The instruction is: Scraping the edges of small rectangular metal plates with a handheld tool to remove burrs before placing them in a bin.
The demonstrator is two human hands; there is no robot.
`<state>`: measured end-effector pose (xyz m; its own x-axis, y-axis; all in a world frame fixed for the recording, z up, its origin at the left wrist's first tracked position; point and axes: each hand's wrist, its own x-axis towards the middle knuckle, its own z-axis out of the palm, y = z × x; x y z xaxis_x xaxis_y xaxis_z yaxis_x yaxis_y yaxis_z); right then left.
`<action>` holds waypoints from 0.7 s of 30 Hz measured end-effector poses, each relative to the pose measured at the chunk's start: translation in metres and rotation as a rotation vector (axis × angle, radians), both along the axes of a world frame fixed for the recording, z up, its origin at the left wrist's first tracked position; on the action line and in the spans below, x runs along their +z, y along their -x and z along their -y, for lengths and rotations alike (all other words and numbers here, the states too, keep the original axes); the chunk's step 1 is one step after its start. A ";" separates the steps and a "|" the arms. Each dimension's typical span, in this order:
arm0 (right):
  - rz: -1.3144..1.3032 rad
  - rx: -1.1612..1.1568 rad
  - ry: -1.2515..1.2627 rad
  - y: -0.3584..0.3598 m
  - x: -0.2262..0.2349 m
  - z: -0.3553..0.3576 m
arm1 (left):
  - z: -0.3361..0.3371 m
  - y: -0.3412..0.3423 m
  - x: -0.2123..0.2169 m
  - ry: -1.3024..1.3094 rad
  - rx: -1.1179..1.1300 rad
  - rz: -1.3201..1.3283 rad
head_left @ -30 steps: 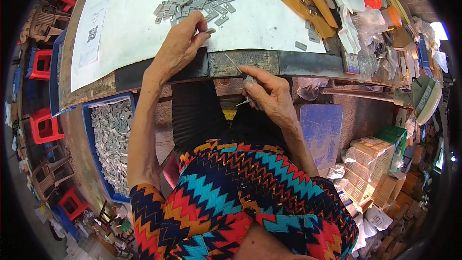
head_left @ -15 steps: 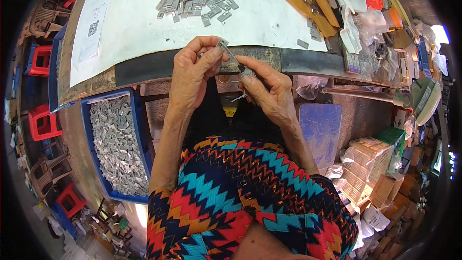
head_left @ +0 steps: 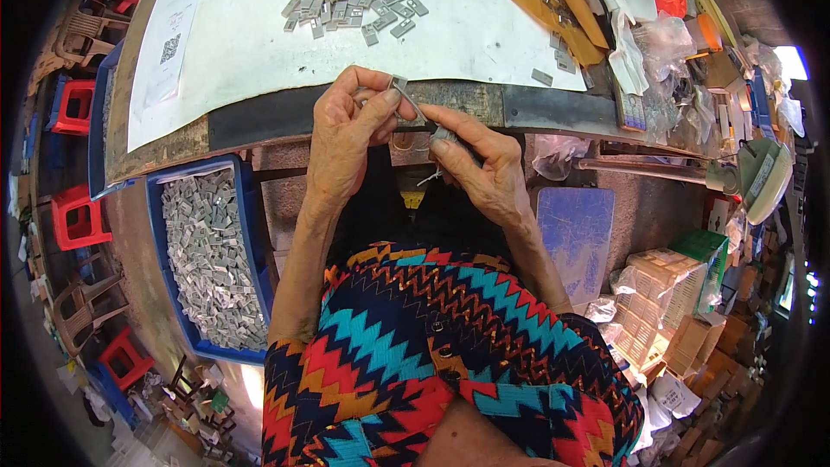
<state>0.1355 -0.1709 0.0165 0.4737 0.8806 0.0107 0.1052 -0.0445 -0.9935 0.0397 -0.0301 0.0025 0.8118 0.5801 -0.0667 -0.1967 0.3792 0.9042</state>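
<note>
Both hands meet at the tabletop [head_left: 259,121] front edge. The left hand [head_left: 346,134] pinches a small grey piece [head_left: 399,83] between thumb and forefinger; the right hand [head_left: 484,169] pinches what looks like a thin tool [head_left: 430,121] (partly hidden). A grey pile [head_left: 354,2] lies at 12 o'clock, a blue crate [head_left: 169,207] at 8 o'clock.

- The left hand [head_left: 346,134] is raised before the body, thumb and forefinger pinched together at the tips.
- The right hand [head_left: 484,164] sits just beside it, fingertips likewise pinched, pointing toward the left.
- Both bare forearms rise from the lower edge, converging.
</note>
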 end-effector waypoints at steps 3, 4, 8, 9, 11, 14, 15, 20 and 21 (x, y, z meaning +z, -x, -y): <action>0.045 -0.002 -0.002 -0.001 -0.004 0.001 | 0.000 0.000 -0.001 -0.063 0.015 -0.033; 0.077 -0.002 -0.015 -0.001 -0.006 0.001 | 0.000 0.001 -0.001 -0.114 0.024 -0.064; 0.047 -0.013 -0.006 0.002 -0.001 0.002 | 0.003 0.001 0.002 -0.368 0.090 -0.157; 0.052 -0.016 0.010 0.002 0.001 0.001 | 0.003 0.001 0.002 -0.474 0.112 -0.190; 0.058 -0.020 0.025 0.003 -0.003 0.000 | 0.004 0.001 0.000 -0.580 0.134 -0.222; 0.414 -0.052 -0.159 0.002 -0.017 -0.002 | 0.006 0.000 -0.004 -0.801 0.223 -0.218; 0.527 -0.069 -0.125 0.003 -0.017 -0.002 | 0.007 0.001 -0.003 -0.922 0.235 -0.253; 0.777 -0.117 0.018 0.017 -0.011 -0.004 | 0.006 0.003 -0.007 -1.109 0.257 -0.282; 0.745 -0.118 0.000 0.018 -0.012 -0.004 | 0.006 0.003 -0.007 -1.117 0.275 -0.251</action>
